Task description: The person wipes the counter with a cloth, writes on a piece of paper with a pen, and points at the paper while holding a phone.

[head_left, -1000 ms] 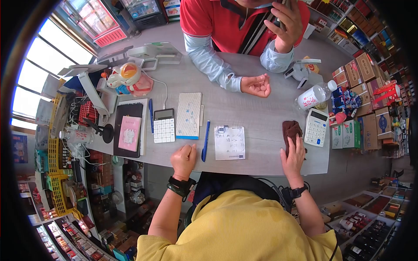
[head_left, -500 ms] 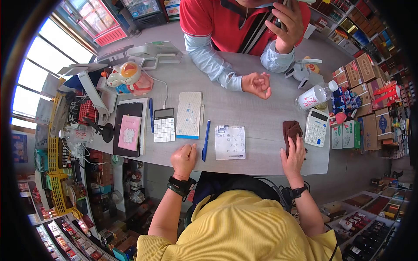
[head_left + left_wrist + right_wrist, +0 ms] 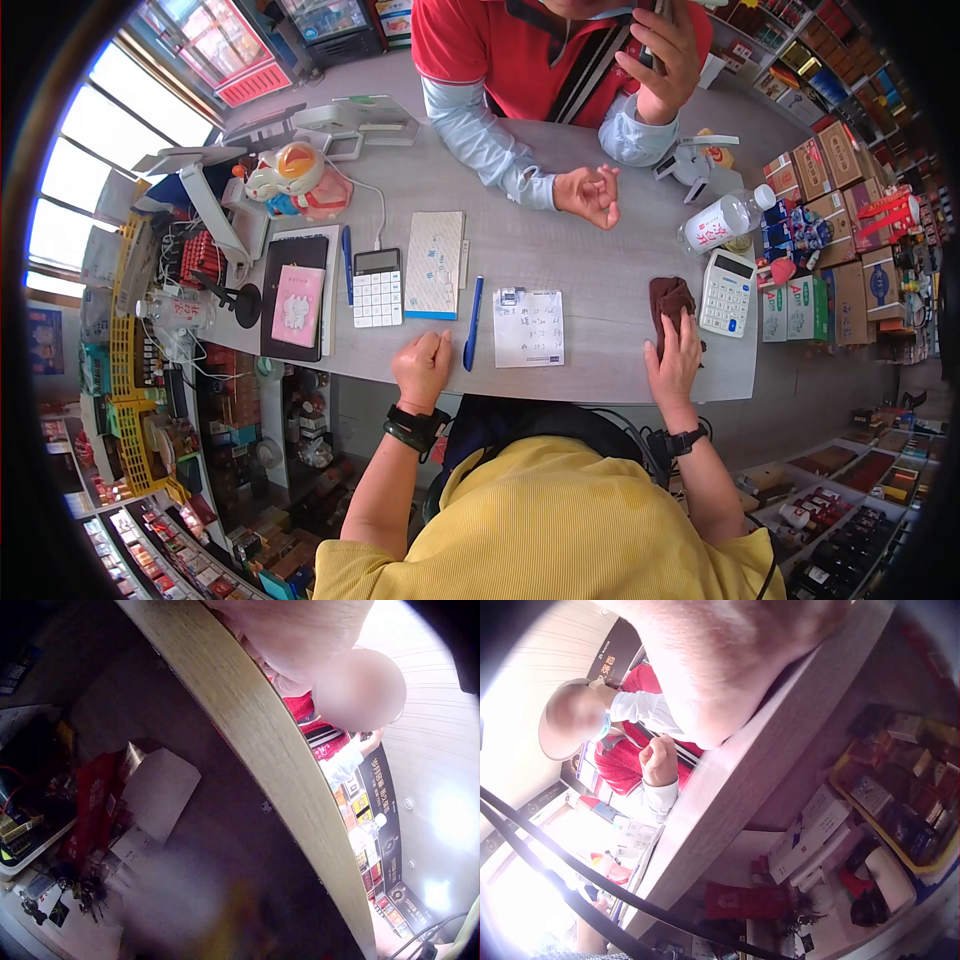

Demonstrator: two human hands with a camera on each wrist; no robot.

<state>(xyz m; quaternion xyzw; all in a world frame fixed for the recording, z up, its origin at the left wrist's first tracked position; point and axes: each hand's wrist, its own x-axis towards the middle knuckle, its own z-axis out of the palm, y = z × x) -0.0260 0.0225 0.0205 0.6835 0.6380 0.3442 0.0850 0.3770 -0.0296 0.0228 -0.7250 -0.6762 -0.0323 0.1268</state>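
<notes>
At the desk's near edge my left hand (image 3: 421, 365) rests with its fingers curled in, holding nothing. A capped blue pen (image 3: 473, 325) and a patterned booklet (image 3: 434, 265) lie just beyond it. My right hand (image 3: 674, 365) lies with extended fingers on a folded brown cloth (image 3: 668, 293), partly covering it. Right beside the cloth sits a white calculator (image 3: 727, 293). Between my hands is a sheet of handwritten notes (image 3: 529, 330). In the wrist views the left hand (image 3: 300, 630) and right hand (image 3: 735, 660) show only in part, at the top.
Across the desk (image 3: 580, 255) a person in a red shirt (image 3: 455, 45) leans on it, one hand holding a phone to the head. A bottle (image 3: 717, 222) stands at right. Another calculator (image 3: 377, 290), notebooks and a cat figurine (image 3: 290, 180) sit at left.
The other person's lowered hand has turned and its fingers have shifted over the desk; the phone hand has moved slightly. Both my hands and the things on the desk stay in place.
</notes>
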